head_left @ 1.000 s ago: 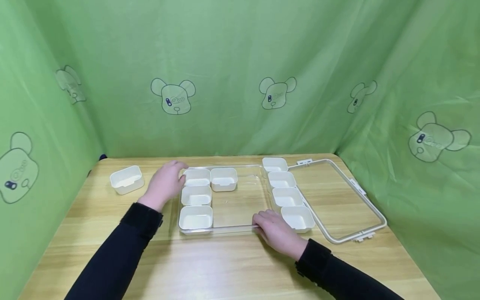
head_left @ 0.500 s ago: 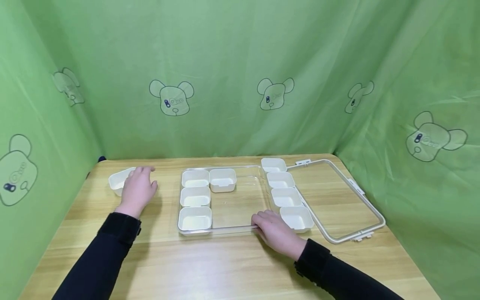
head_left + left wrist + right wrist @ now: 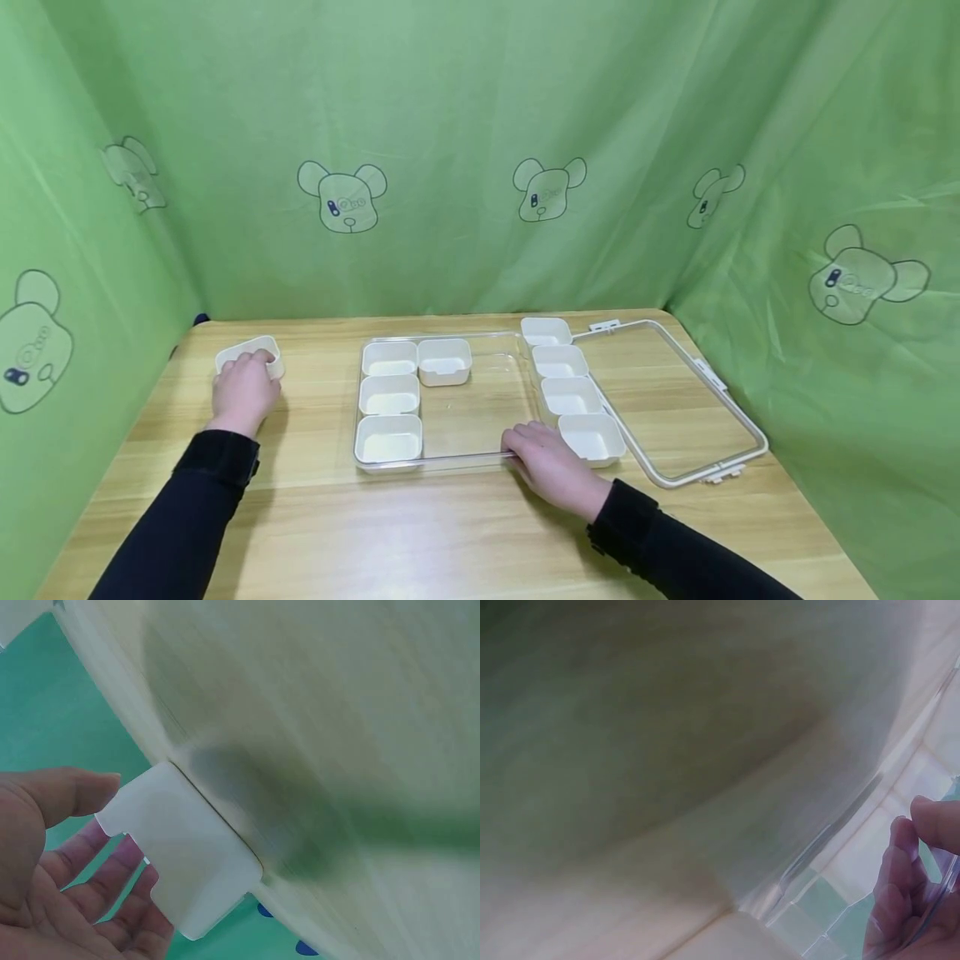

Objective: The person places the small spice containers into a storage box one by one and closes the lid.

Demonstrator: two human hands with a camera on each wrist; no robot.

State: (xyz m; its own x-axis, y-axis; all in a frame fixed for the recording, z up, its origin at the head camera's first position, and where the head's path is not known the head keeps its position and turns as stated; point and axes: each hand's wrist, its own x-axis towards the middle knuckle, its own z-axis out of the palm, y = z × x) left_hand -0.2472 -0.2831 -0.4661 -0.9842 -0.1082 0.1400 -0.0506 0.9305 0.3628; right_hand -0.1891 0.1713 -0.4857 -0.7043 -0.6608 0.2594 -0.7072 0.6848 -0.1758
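Since 1 s ago, L hand (image 3: 243,393) has moved left from the tray's far-left corner to the lone white bin (image 3: 184,840), which sits on the table (image 3: 450,533) at far left. Its fingers dip over the near rim, thumb outside; can't tell if it's grasping. R hand (image 3: 551,467) hasn't moved: it pinches the near wall of the clear tray (image 3: 480,417), close to the near-right corner. Tray holds 4 small bins (image 3: 388,438): 3 along the left side, 1 beside the far one. 4 more bins (image 3: 572,396) line up by its right side, w/ a white frame (image 3: 720,468) further right.
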